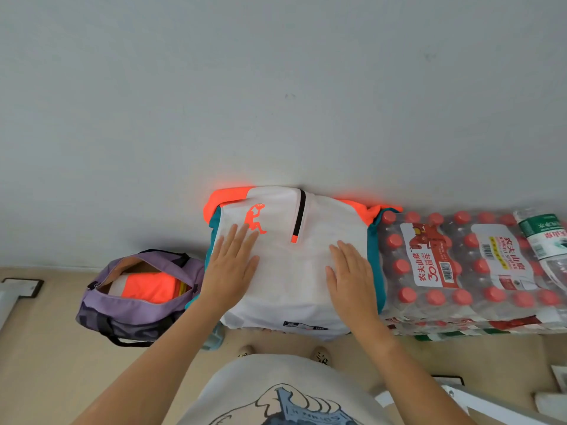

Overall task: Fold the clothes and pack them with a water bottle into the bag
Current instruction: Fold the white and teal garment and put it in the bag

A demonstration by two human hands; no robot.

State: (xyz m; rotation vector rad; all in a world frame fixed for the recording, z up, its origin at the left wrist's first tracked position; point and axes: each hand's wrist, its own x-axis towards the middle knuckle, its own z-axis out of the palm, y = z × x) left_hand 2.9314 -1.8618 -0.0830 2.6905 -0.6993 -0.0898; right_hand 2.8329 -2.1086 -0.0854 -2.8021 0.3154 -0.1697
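Nearest the lens hangs the person's own pale printed shirt, with two shoe tips showing on the tan floor (pixel 46 348) below it; beyond, against the grey wall (pixel 276 87), the largest item is the shrink-wrapped pack of water bottles (pixel 460 265) with red caps, lying just to the right of the white jersey (pixel 294 271), which touches it; a loose bottle with a green label (pixel 543 237) rests on the pack's far right; the jersey, trimmed in orange and teal, lies spread on a raised surface that the cloth hides; to the left on the floor sits the purple bag (pixel 138 302), unzipped, with an orange garment (pixel 150 288) already inside; the left hand (pixel 233 265) and right hand (pixel 349 271) each rest flat on the jersey, fingers straight, clasping nothing; the step in hand looks like smoothing before the next fold, so it seems best to press wrinkles outward from the middle and keep the side edges parallel, so that the bundle comes out narrow enough for the bag's mouth.
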